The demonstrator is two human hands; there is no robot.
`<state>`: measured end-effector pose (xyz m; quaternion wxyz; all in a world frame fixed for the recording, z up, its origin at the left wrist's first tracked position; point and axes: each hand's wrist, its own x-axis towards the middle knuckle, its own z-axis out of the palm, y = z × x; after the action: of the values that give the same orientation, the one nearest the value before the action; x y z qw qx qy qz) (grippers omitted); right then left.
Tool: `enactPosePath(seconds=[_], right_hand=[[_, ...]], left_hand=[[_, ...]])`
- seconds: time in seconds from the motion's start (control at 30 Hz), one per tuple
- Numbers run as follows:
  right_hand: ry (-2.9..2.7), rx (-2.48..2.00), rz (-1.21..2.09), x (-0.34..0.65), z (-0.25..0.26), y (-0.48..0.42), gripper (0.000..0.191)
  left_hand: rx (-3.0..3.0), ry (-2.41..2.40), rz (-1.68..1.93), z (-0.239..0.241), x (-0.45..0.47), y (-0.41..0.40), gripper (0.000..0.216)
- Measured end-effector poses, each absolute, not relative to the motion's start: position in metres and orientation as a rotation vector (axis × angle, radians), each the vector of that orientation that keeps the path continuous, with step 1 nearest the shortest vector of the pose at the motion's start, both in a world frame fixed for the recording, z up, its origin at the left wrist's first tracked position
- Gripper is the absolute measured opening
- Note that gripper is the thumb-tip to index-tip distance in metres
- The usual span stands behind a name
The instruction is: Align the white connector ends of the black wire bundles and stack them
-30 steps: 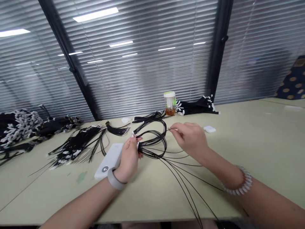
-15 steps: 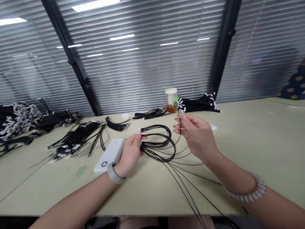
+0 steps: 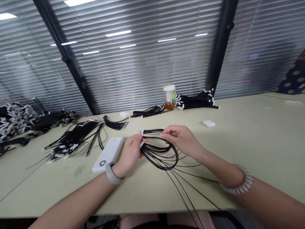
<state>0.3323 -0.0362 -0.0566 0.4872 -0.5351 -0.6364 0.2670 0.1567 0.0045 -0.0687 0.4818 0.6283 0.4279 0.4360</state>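
Observation:
My left hand (image 3: 131, 149) pinches the white end of a bundle of thin black cables (image 3: 175, 160), which loop out to the right. Several loose strands trail from the loops toward me, some past the table's front edge. At the top of the loops, my right hand (image 3: 179, 140) has its thumb and fingers closed on the black strands. Just how many strands it grips is hidden by the fingers. Left of my left hand lies a white power bank (image 3: 109, 154) with a round dark spot, close to my wrist.
Black cable bundles with white ends (image 3: 73, 136) lie on the left of the table (image 3: 250, 152). More stand at far left (image 3: 16, 122). At the back are a lidded jar with amber liquid (image 3: 169, 98) and another cable bundle (image 3: 197, 100). A small white case (image 3: 209, 123) lies right.
My right hand has moved left and down from the raised single strand to the top of the loops. The small white case is now uncovered. My left hand keeps its hold.

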Motion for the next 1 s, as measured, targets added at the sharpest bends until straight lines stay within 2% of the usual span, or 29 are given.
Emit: enactPosePath(seconds=[0.13, 0.27, 0.4, 0.57, 1.0], right_hand=[[-1.686, -1.156, 0.293, 0.330, -0.063, -0.038, 0.014], [-1.743, -1.052, 0.106, 0.326, -0.066, -0.041, 0.015], [-1.778, -1.039, 0.036, 0.326, -0.067, -0.042, 0.016], [-1.881, -1.039, -0.008, 0.328, -0.066, -0.045, 0.006], [-1.969, -0.937, -0.086, 0.332, -0.070, -0.045, 0.009]], left_hand=[[1.542, 1.030, 1.049, -0.069, 0.157, 0.002, 0.044], [1.540, 1.017, 1.040, -0.068, 0.157, 0.000, 0.043], [1.554, 1.030, 1.032, -0.067, 0.158, -0.001, 0.042], [1.562, 1.039, 1.041, -0.068, 0.158, -0.001, 0.042], [1.610, 1.047, 1.028, -0.068, 0.156, -0.001, 0.044]])
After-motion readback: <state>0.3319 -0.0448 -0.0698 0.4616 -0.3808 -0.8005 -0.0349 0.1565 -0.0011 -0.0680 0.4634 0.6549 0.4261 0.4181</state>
